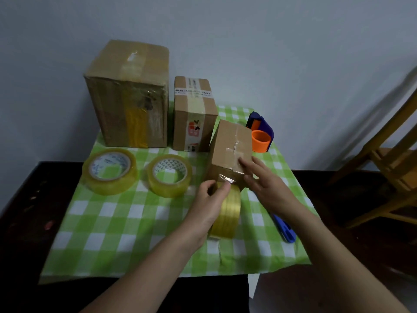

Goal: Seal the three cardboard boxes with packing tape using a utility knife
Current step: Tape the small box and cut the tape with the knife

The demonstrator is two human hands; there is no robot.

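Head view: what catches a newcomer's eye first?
At centre, the left hand grips a yellowish tape roll standing on edge, its strip running onto the small box, where the right hand presses flat. Behind stand a large box and a medium box; a bright orange-and-blue dispenser sits at right.

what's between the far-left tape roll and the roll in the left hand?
Another clear tape roll, lying flat on the checked cloth, per the head view.

dim, soft focus, wide-angle bending at edges.
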